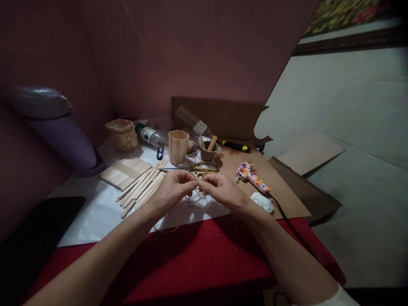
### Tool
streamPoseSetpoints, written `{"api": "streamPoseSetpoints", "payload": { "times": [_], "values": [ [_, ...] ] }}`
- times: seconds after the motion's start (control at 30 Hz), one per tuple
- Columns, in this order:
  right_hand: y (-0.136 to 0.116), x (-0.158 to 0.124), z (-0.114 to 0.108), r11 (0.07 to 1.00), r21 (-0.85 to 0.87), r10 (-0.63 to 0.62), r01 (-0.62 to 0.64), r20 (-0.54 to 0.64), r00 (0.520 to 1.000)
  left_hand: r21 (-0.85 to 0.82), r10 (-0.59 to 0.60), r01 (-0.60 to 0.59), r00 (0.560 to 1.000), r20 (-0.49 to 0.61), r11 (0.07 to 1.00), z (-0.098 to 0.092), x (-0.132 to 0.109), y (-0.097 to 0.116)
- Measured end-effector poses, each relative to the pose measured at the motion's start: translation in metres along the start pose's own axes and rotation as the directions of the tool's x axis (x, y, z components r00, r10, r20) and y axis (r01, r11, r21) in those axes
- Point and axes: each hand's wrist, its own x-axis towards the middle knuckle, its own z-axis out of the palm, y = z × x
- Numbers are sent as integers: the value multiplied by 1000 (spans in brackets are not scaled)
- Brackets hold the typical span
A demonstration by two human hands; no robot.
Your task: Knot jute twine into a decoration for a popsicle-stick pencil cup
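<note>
My left hand (174,190) and my right hand (223,190) meet over the white sheet (95,212), fingertips pinched together on a thin twine (198,196) whose loose loops hang below them. Just beyond my fingers lie gold-handled scissors (204,168). A pile of flat wooden craft sticks (138,185) lies to the left of my left hand. A cup built from craft sticks (178,146) stands upright behind the hands.
A patterned glue gun (253,176) with a black cord lies on brown cardboard (280,187) at right, beside crumpled white tissue (263,200). A small cup holding sticks (208,151), a plastic bottle (148,135), a twine-wrapped pot (123,134) and a purple bin (60,136) stand behind. Red cloth (197,255) covers the near edge.
</note>
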Motion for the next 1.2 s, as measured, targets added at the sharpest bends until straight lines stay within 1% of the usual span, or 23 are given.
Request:
{"api": "streamPoseSetpoints", "payload": {
  "times": [0.1,0.17,0.23,0.3,0.4,0.47,0.5,0.57,0.63,0.7,0.77,0.8,0.83,0.87,0.9,0.97,1.0,1.03,1.07,1.1,1.13,1.17,1.2],
  "values": [
    [2,0,0,990,108,87,-89,25,996,132,129,-125,991,-24,983,-2,4,-6],
    [6,1,1,985,141,101,-100,-3,995,285,227,-201,972,-60,937,-3,5,-9],
    [12,3,3,988,138,77,-67,-63,995,481,347,-258,932,-106,838,-4,5,-9],
    [18,6,6,992,123,52,-35,-141,989,635,464,-293,878,-118,715,-4,2,-6],
    [21,8,8,987,157,56,-21,-223,973,754,586,-337,806,-77,563,-1,-5,0],
    [17,8,8,967,250,95,-39,-214,972,810,642,-363,766,-22,460,2,-8,1],
    [14,7,7,948,314,121,-55,-196,973,833,656,-373,755,17,408,3,-10,0],
    [7,6,5,894,439,179,-93,-158,971,861,645,-400,755,115,315,7,-12,-4],
    [2,4,3,834,537,236,-125,-143,961,861,587,-446,775,234,245,12,-13,-10],
    [-1,4,0,778,610,277,-149,-122,953,835,490,-508,795,359,212,16,-17,-13],
    [-1,4,-4,722,671,312,-168,-99,945,785,365,-570,803,471,242,20,-23,-12],
    [-1,5,-6,695,698,326,-174,-89,941,745,299,-602,796,527,288,21,-26,-9],
    [-1,5,-9,673,719,340,-176,-89,936,693,240,-626,778,580,357,22,-31,-6],
    [0,6,-11,662,731,353,-168,-106,930,611,183,-648,739,648,454,23,-35,-2],
    [0,6,-14,662,733,362,-155,-132,923,506,146,-648,686,713,570,23,-39,3],
    [0,7,-18,697,708,352,-115,-198,915,357,73,-528,630,773,770,22,-43,11],
    [-1,6,-18,727,679,337,-104,-220,915,319,70,-450,661,747,834,21,-44,15],
    [-1,6,-18,761,641,315,-101,-229,921,298,93,-379,739,667,876,19,-42,17],
    [-2,5,-17,796,596,287,-106,-217,933,281,146,-329,843,518,901,17,-39,18],
    [-3,4,-14,828,548,256,-116,-186,949,269,211,-297,928,307,916,15,-34,19],
    [-4,3,-11,856,501,224,-123,-147,963,250,285,-290,957,53,924,13,-29,17],
    [-5,2,-8,880,458,194,-123,-109,975,249,329,-297,939,-101,922,11,-24,15],
    [-5,1,-4,901,418,164,-115,-82,983,254,333,-285,928,-169,924,9,-18,12]
  ]
}}
